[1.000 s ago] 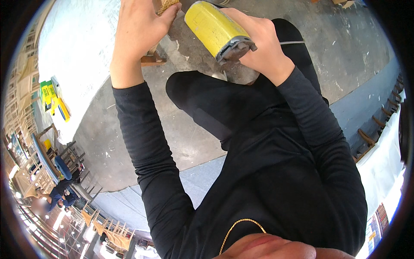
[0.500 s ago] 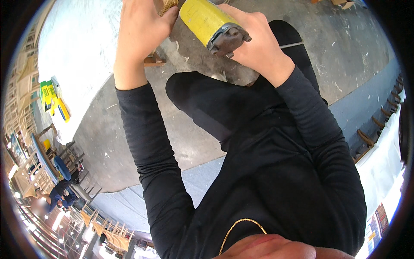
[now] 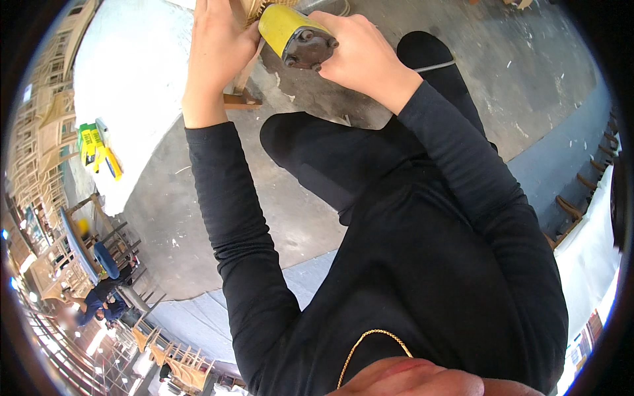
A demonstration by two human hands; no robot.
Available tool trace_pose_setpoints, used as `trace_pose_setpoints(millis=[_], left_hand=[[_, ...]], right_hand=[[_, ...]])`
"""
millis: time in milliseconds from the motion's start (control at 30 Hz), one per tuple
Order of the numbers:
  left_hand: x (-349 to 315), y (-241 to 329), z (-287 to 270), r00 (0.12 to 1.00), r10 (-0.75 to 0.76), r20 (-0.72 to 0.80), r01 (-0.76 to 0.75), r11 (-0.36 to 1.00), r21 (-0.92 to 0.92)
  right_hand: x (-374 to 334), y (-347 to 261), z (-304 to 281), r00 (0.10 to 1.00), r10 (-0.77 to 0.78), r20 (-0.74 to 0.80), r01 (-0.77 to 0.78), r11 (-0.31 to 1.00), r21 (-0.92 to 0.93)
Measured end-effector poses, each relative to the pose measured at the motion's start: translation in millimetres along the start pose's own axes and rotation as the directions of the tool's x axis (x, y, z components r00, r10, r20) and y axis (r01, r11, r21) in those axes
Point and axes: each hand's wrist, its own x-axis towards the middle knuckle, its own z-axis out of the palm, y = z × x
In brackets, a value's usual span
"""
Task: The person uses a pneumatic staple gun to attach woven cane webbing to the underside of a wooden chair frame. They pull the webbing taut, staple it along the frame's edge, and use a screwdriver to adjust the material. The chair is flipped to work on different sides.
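My right hand (image 3: 370, 63) is closed round a yellow air nail gun (image 3: 281, 30) with a dark, bolted end cap facing me. Its front end points up and away, next to a woven, straw-coloured edge (image 3: 254, 9) of a wooden piece of furniture. Against that edge rests my left hand (image 3: 221, 56), its visible fingers stretched out and the thumb apart; the fingertips are cut off at the top. Below it a brown wooden leg (image 3: 243, 100) shows. My hand hides the nail gun's handle.
A white-covered surface (image 3: 132, 59) lies at the left, with green and yellow boxes (image 3: 89, 142) and a yellow knife-like tool (image 3: 112, 164) on it. My knees (image 3: 290, 132) are bent over the grey concrete floor (image 3: 218, 204). Chair frames (image 3: 168, 360) and a person (image 3: 102, 300) are at the far left.
My right hand and the nail gun have moved left and up, closer to the left hand and the woven edge. The whole view has shifted slightly, and more of the wooden leg shows.
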Motion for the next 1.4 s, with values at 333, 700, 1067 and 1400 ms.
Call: trace_pose_setpoints(millis=[333, 700, 1067, 1400], left_hand=[[2.6, 10.2, 2.0, 0.993, -0.109, 0.034, 0.108, 0.994, 0.036], [0.2, 20.8, 16.4, 0.943, -0.333, -0.018, 0.332, 0.943, -0.034], [6.9, 36.5, 14.5, 0.92, -0.391, -0.016, 0.391, 0.917, 0.074], [13.9, 48.1, 45.6, 0.801, -0.513, -0.31, 0.549, 0.835, 0.037]], right_hand=[[-61.9, 44.4, -26.7, 0.941, 0.009, 0.339, 0.0, 1.0, -0.025], [-97.3, 105.5, -71.4, 0.858, 0.087, 0.507, -0.213, 0.957, 0.196], [-81.2, 138.0, -111.5, 0.992, -0.075, 0.106, 0.01, 0.859, 0.512], [-37.3, 224.8, -193.0, 0.72, 0.545, -0.43, -0.344, 0.819, 0.46]])
